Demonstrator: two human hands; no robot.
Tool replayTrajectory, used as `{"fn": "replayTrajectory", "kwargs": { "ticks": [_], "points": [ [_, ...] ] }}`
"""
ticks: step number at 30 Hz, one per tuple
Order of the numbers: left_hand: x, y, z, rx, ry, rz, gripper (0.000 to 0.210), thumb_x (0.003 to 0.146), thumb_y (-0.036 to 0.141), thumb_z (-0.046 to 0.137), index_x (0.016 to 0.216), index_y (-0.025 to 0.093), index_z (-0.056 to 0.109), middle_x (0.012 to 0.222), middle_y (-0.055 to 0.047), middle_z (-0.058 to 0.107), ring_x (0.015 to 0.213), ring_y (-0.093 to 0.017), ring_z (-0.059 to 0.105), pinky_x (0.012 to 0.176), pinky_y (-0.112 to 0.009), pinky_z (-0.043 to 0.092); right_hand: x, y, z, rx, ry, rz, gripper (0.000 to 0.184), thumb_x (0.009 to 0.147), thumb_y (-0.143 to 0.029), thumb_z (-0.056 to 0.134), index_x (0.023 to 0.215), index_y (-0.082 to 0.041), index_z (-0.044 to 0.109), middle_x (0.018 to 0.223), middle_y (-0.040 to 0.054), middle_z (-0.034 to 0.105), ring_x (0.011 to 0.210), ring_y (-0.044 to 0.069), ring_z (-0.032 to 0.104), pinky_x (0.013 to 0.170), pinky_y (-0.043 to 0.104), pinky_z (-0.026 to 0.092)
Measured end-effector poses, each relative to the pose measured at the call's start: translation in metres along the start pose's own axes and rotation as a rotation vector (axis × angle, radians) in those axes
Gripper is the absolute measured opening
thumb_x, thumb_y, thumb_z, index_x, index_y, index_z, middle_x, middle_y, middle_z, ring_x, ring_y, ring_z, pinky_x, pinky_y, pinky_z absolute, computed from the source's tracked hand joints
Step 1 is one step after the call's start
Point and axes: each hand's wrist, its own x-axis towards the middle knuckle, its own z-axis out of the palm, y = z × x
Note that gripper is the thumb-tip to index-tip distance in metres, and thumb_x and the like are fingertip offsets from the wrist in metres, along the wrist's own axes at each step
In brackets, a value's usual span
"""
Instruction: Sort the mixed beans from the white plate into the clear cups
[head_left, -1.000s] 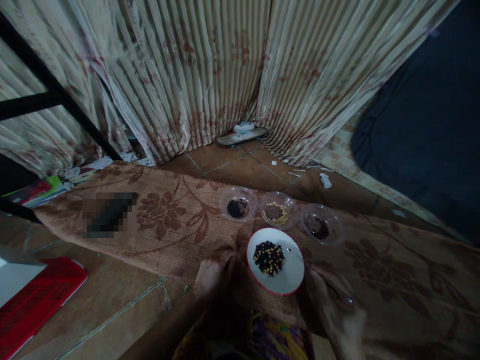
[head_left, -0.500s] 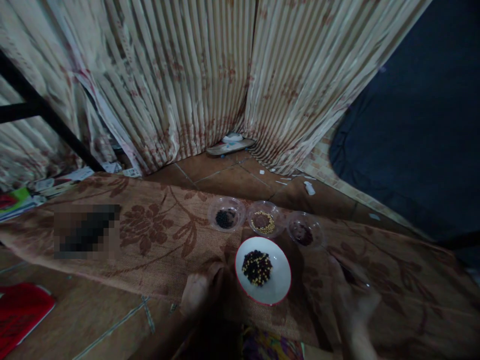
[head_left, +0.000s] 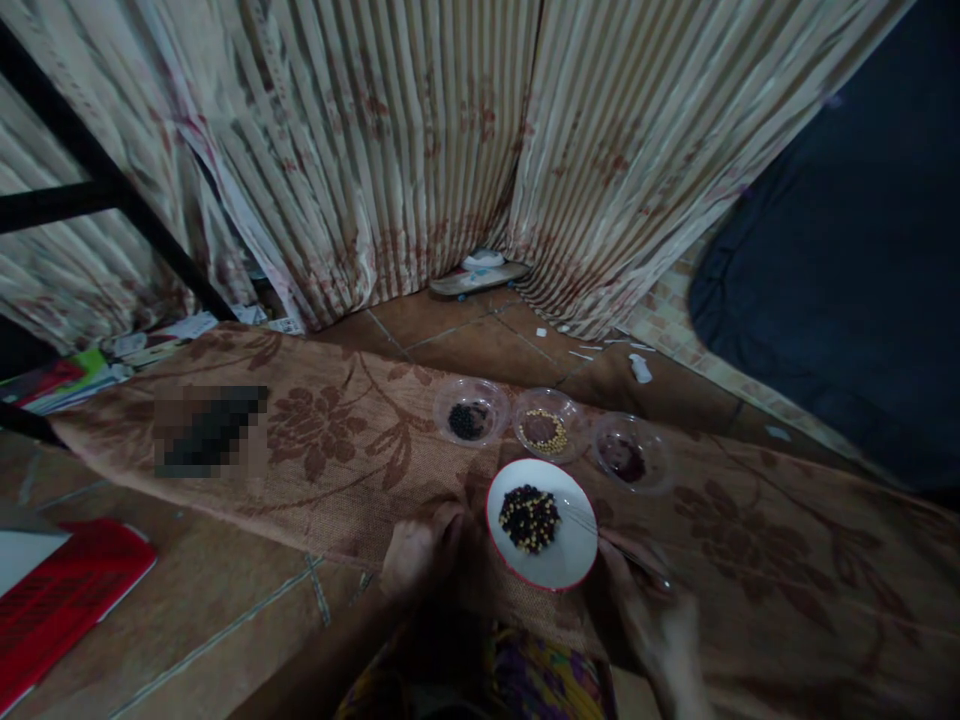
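Note:
A white bowl [head_left: 574, 560] with a red rim holds a mixed heap of dark and yellow beans [head_left: 529, 519]. My right hand [head_left: 649, 600], at the bowl's right side, is closed on thin metal tweezers [head_left: 637, 562]; their tips reach over the rim towards the heap. My left hand [head_left: 416, 550] rests closed on the cloth left of the bowl, apart from it; the inside of its fingers is hidden. Behind the bowl stand three clear plastic cups: one with black beans [head_left: 466, 421], one with yellow beans [head_left: 546, 432], one with dark red beans [head_left: 624, 458].
A brown flowered cloth [head_left: 360, 480] covers the narrow table. A blurred-out dark object [head_left: 214, 430] lies at its left. Beyond are a striped curtain [head_left: 390, 150], a skateboard [head_left: 480, 278] and white scraps [head_left: 640, 368] on the tiled floor. A red bag [head_left: 82, 600] lies lower left.
My right hand has moved left with the tweezers, from the cloth to the bowl's edge, and the tips are now over the bowl. My left hand stays beside the bowl. The view has shifted slightly.

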Motion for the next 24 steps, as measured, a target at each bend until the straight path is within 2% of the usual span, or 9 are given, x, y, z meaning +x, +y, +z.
{"fn": "replayTrajectory", "kwargs": {
  "ticks": [14, 24],
  "points": [
    [0.0, -0.002, 0.002, -0.009, -0.004, 0.009, 0.022, 0.098, 0.024, 0.043, 0.098, 0.023, 0.064, 0.093, -0.003, 0.072, 0.086, -0.017, 0.069, 0.076, -0.025, 0.05, -0.002, 0.003, 0.008, -0.048, 0.005, -0.09, 0.034, 0.083, -0.053, 0.063, 0.083, -0.021, 0.076, 0.097, 0.0088, 0.071, 0.092, 0.023, 0.066, 0.081, 0.035, 0.053],
    [-0.001, -0.002, 0.003, 0.017, -0.022, 0.003, 0.023, 0.099, 0.024, 0.04, 0.099, 0.022, 0.063, 0.092, -0.003, 0.072, 0.083, -0.017, 0.069, 0.074, -0.026, 0.05, -0.003, 0.011, 0.01, -0.134, 0.064, -0.289, 0.029, 0.086, -0.047, 0.061, 0.083, -0.023, 0.077, 0.093, 0.0078, 0.071, 0.088, 0.021, 0.066, 0.078, 0.034, 0.054]
  ]
}}
